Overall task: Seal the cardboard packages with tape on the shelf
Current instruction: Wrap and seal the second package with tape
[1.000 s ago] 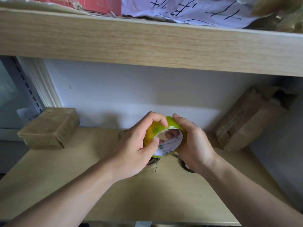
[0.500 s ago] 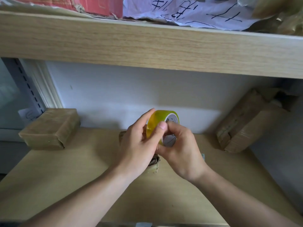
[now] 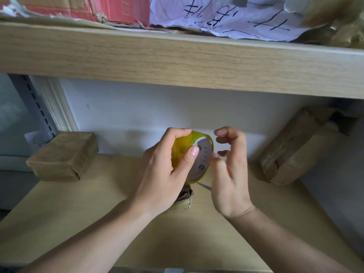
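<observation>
Upper shelf board (image 3: 177,62) spans the top, 12 o'clock, with a red carton (image 3: 110,8) and a white paper with black handwriting (image 3: 226,14) on it. Lower shelf (image 3: 78,209) fills the bottom half. Opened cardboard package (image 3: 295,152) leans at 3 o'clock against the right side, well apart from the hands. Flat taped cardboard package (image 3: 63,156) lies at 9 o'clock on the lower shelf by the back wall. Left hand (image 3: 163,174) at centre, fingers (image 3: 177,134) and thumb wrapped round the yellow tape roll (image 3: 189,154), gripping it above the shelf, roll's open core face turned toward 3 o'clock. Right hand (image 3: 230,174) just beside the roll at its 3 o'clock side, fingers loosely curled and released, holding nothing; fingertips blurred. Small brown package (image 3: 185,200) sits on the lower shelf right under the left hand, at 6 o'clock of the roll, mostly hidden by the hand. Thin tape strip (image 3: 204,186) runs from the roll's bottom toward the right hand.
</observation>
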The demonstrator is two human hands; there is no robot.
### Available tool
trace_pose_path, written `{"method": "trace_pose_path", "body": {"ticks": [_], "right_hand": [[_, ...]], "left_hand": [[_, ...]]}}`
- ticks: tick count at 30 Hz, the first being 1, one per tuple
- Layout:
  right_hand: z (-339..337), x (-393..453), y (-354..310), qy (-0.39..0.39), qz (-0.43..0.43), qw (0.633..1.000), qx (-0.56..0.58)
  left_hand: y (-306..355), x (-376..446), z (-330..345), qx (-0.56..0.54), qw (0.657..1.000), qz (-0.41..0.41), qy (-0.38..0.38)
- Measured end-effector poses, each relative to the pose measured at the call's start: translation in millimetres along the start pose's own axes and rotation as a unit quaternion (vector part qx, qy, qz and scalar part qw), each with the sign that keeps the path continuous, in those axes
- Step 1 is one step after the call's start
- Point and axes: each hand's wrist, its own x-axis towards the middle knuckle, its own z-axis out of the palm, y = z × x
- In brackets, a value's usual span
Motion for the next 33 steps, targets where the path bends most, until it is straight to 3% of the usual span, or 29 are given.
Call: {"method": "trace_pose_path", "body": {"ticks": [3,7,12,19,25,29,33], "right_hand": [[-2,8,-2,0.001,0.145,0.983,0.11],[-2,9,11,-0.081,0.318,0.917,0.225],[-1,11,15,-0.038,0.395,0.876,0.272],[-4,8,21,-0.018,0.355,0.898,0.259],[-10,11,5,-0.012,0.267,0.931,0.249],[-9,9,2,-0.048,0.22,0.953,0.201],[-6,4,6,-0.071,0.17,0.972,0.145]], "left_hand": [[-5,-2,-1,-0.004,0.998,0.032,-0.05],[-7,-8,1,-0.027,0.994,0.067,-0.085],[-4,-8,4,-0.044,0.996,0.065,-0.046],[-8,-4,4,0.003,0.993,0.081,-0.083],[-17,-3,6,0.06,0.991,0.115,-0.042],[-19,1,7,0.104,0.991,0.071,0.042],[-19,2,5,0.05,0.998,0.027,0.025]]}}
